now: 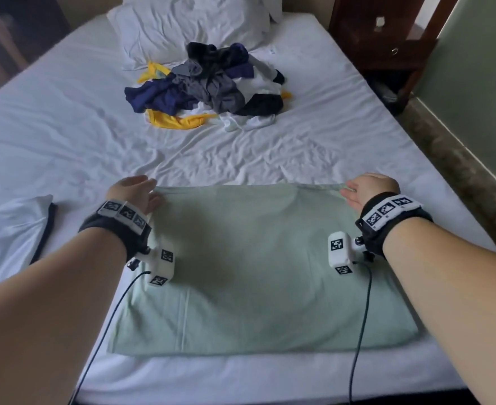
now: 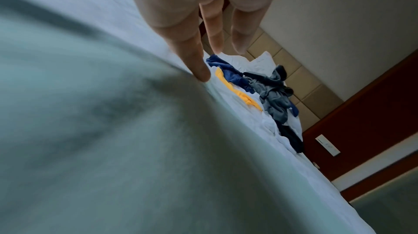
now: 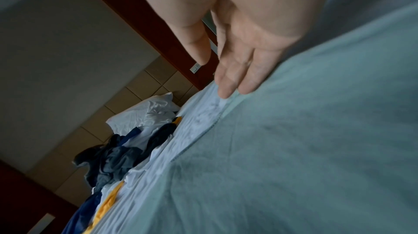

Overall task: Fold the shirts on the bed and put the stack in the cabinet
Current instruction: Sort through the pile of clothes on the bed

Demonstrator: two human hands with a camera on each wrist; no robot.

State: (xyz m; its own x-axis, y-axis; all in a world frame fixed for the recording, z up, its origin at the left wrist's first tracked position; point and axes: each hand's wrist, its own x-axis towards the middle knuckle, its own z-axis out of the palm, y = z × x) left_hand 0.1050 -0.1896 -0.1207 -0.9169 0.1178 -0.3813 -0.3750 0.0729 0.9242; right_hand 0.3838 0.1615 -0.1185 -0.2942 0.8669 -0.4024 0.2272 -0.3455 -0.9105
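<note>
A pale green shirt (image 1: 255,267) lies folded into a flat rectangle on the near part of the bed. My left hand (image 1: 137,191) rests at its far left corner with straight fingers (image 2: 199,66), one fingertip touching the green cloth (image 2: 101,130). My right hand (image 1: 363,190) lies at the far right corner, its straight fingers (image 3: 237,80) touching the edge of the green shirt (image 3: 305,139). Neither hand holds anything. A heap of unfolded shirts (image 1: 209,86), navy, grey, white and yellow, sits further up the bed, also seen as the heap (image 2: 260,93) and the heap (image 3: 126,155).
The bed's white sheet (image 1: 65,135) is wrinkled. A white pillow (image 1: 188,24) lies at the head. A folded white and dark cloth (image 1: 16,226) lies at the left. A dark wooden nightstand (image 1: 387,36) stands at the bed's right, by the green wall (image 1: 474,83).
</note>
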